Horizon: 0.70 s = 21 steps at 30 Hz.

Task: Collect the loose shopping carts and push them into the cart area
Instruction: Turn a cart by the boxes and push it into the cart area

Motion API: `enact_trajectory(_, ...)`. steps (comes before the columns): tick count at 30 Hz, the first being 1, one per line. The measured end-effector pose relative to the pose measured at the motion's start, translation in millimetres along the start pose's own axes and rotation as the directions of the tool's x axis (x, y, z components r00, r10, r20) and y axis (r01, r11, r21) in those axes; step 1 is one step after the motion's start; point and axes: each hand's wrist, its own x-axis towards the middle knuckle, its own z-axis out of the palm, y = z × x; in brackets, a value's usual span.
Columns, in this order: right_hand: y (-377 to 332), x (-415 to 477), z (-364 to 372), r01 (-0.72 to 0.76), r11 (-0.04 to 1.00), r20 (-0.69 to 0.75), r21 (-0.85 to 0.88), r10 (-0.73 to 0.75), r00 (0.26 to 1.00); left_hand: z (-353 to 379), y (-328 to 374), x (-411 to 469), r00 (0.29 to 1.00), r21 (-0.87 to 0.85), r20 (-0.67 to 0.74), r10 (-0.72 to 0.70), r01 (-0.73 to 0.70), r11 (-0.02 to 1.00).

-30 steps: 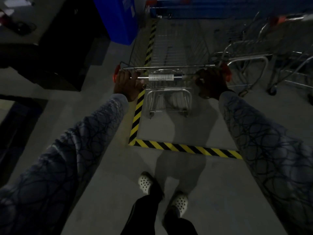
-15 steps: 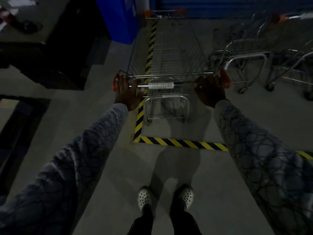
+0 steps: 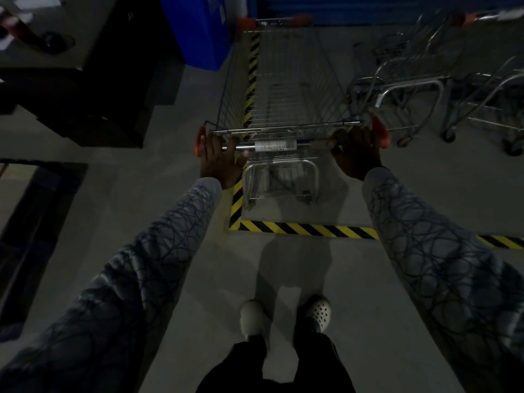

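A wire shopping cart (image 3: pixel 286 89) with red handle ends stands in front of me, inside the floor area outlined with yellow-black striped tape (image 3: pixel 306 229). My left hand (image 3: pixel 219 157) grips the left end of its metal handle bar. My right hand (image 3: pixel 355 150) grips the right end. The cart's front reaches close to the blue wall at the back. To its right stand other carts (image 3: pixel 402 89), parked within the same taped area.
A blue bin (image 3: pixel 198 29) stands just left of the cart's front. A dark counter block (image 3: pixel 85 89) fills the left side. A dark floor mat (image 3: pixel 31 222) lies at the far left. My feet in white clogs stand behind the tape line.
The cart has rolled forward, deeper into the taped area, and my arms have stretched out with it. My feet have stepped closer to the tape line.
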Motion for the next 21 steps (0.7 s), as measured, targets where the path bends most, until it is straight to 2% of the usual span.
enact_trajectory(3,-3.9,-9.3,-5.3,0.001,1.0,0.073,0.016,-0.002,0.997,-1.3,-5.1,-10.9,1.0,-0.006,-0.009,0.006,-0.006,1.0)
enact_trajectory(9,-17.4,-27.9,-18.6,-0.034,0.999,0.127,0.029,0.03,0.991,-6.4,-10.9,-26.8,0.998,-0.053,-0.065,0.013,-0.017,0.998)
enact_trajectory(13,-23.8,-37.8,-24.1,-0.047,0.998,0.177,0.041,0.039,0.983,-10.8,-15.3,-34.8,1.0,-0.078,-0.006,-0.001,0.001,0.997)
enact_trajectory(21,-35.5,-52.8,-31.1,-0.056,0.998,0.183,0.041,0.048,0.982,-17.4,-20.7,-46.3,0.995,-0.055,0.101,-0.012,0.018,0.998)
